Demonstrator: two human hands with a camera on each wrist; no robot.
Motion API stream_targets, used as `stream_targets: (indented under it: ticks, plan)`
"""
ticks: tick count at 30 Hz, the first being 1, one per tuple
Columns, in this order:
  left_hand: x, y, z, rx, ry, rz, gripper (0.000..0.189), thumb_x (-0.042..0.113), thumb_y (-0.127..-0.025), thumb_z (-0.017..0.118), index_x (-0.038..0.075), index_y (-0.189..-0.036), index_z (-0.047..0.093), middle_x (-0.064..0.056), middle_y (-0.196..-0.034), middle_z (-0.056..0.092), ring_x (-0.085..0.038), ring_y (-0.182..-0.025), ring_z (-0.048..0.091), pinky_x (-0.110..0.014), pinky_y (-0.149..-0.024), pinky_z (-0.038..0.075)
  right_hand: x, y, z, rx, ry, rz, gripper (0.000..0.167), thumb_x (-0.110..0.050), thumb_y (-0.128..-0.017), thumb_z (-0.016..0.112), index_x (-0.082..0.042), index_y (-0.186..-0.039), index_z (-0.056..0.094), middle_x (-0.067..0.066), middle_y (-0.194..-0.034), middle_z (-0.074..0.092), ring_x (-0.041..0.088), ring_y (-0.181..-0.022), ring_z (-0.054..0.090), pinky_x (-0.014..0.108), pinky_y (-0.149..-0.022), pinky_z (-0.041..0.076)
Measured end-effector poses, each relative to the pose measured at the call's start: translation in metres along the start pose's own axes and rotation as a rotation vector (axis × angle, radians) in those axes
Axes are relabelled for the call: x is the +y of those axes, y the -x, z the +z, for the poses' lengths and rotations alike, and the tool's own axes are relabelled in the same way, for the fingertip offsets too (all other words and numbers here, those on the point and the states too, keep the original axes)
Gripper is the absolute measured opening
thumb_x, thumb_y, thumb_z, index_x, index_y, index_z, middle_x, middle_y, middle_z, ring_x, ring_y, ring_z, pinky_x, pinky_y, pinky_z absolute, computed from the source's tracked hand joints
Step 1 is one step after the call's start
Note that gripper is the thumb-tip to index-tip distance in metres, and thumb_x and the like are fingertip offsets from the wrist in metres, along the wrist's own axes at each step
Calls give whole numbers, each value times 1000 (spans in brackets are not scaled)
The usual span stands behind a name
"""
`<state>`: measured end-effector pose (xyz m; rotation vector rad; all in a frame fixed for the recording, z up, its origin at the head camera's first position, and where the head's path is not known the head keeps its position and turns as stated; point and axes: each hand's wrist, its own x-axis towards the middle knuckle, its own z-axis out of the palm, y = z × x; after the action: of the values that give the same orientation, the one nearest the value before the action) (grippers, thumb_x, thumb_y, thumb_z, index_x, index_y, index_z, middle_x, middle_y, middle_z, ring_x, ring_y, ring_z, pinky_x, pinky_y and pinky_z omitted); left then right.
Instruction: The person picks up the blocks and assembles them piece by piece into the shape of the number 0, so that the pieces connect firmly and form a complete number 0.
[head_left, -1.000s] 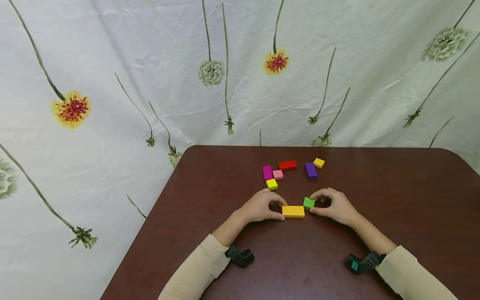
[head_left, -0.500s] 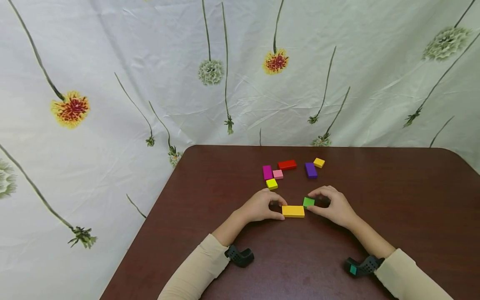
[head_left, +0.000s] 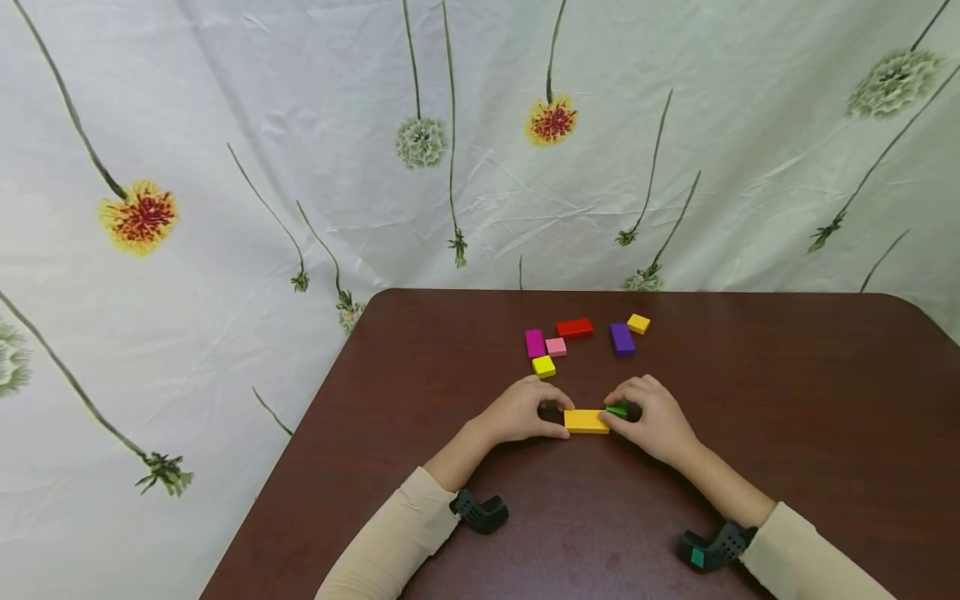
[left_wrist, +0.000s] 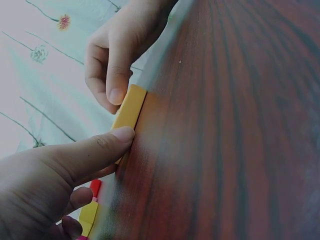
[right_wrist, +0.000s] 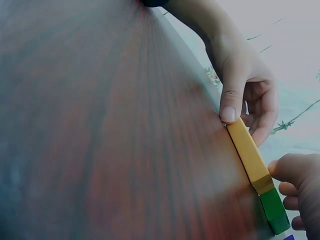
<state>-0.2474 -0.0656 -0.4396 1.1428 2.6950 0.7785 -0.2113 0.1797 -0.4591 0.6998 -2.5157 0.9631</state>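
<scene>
A long golden-yellow block (head_left: pixel 586 422) lies crosswise on the table before me. My left hand (head_left: pixel 522 412) pinches its left end, thumb in front and fingers behind. At its right end, my right hand (head_left: pixel 651 419) has the thumb against the front corner and curled fingers behind. A small green block (head_left: pixel 617 411), partly covered by the right hand, sits by that end. In the right wrist view the green block (right_wrist: pixel 274 210) lines up with the end of the yellow block (right_wrist: pixel 248 155). The left wrist view shows the left thumb on the yellow block (left_wrist: pixel 131 107).
Behind the hands lie a magenta block (head_left: pixel 535 344), a pink block (head_left: pixel 556 347), a bright yellow block (head_left: pixel 543 367) and a red block (head_left: pixel 574 328). To their right are a purple block (head_left: pixel 622 339) and a small yellow block (head_left: pixel 638 323). The brown table (head_left: pixel 787 400) meets a floral cloth.
My right hand has let go of the green block and moved left, its thumb now at the yellow block's right end. The left hand has stayed on the yellow block.
</scene>
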Motion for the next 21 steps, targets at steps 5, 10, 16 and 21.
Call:
stream_targets:
  ticks: [5, 10, 16, 21]
  plan:
    - [-2, 0, -3, -12, 30, 9, 34, 35, -81, 80, 18, -110, 73, 9, -105, 69, -8, -96, 53, -26, -88, 42, 0, 0, 1, 15, 11, -9, 15, -18, -76, 83, -12, -85, 73, -4, -89, 65, 15, -82, 51, 37, -71, 46]
    - [-14, -1, -9, 16, 72, -26, 31, 36, -86, 75, 17, -110, 74, 9, -103, 70, -8, -92, 52, -26, -82, 42, -1, 1, 0, 22, 12, -1, 16, -19, -75, 84, -11, -84, 73, -3, -89, 66, 15, -82, 52, 38, -72, 46]
    - [-29, -4, -23, 207, 50, -157, 23, 27, -85, 77, 12, -103, 75, 4, -94, 70, -15, -88, 53, -32, -80, 45, -2, 0, -1, 22, 2, 7, 16, -18, -75, 84, -12, -84, 73, -3, -89, 66, 16, -83, 52, 37, -72, 46]
    - [-37, -10, -25, 264, 14, -257, 27, 25, -84, 78, 9, -105, 72, 0, -94, 69, -19, -90, 53, -35, -81, 46, -2, 0, -1, 12, 0, 23, 16, -19, -75, 84, -12, -85, 73, -3, -89, 66, 16, -83, 52, 37, -72, 46]
